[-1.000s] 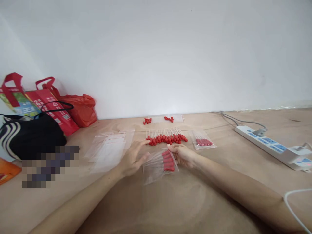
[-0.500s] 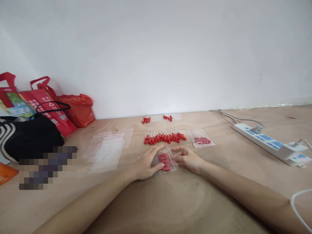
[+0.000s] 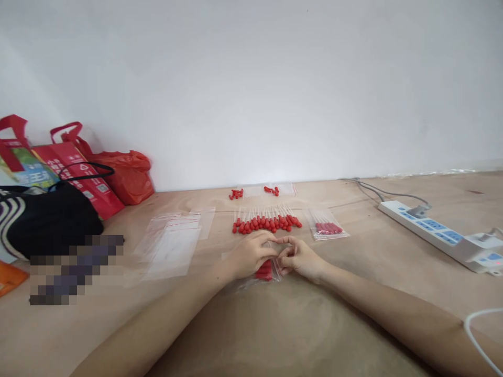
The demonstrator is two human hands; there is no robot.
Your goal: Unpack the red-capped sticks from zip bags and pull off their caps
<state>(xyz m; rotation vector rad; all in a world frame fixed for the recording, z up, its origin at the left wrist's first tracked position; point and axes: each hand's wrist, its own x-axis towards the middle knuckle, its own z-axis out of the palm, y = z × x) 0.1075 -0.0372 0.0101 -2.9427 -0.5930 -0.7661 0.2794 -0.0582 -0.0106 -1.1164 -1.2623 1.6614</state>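
A clear zip bag (image 3: 264,271) with several red-headed sticks in it lies on the table in front of me. My left hand (image 3: 251,256) reaches over the bag, thumb and fingers closed at its right-hand edge. At that same edge my right hand (image 3: 301,257) pinches the plastic, its fingertips meeting those of my left hand. My fingers hide part of the bag's closing strip. Just beyond lies a row of loose red-headed sticks (image 3: 267,224). A filled zip bag (image 3: 329,226) with similar sticks rests to the right of the row.
Flat clear zip bags (image 3: 173,246) overlap on the left. Small red pieces (image 3: 236,194) and another clear bag (image 3: 253,190) lie by the wall. A white power strip (image 3: 436,230) with cables is at right. A black bag (image 3: 51,220) and red bags (image 3: 128,178) stand at left.
My left hand has moved right across the bag, from its left side to its right-hand edge. My right hand's fingers have closed in to meet it there.
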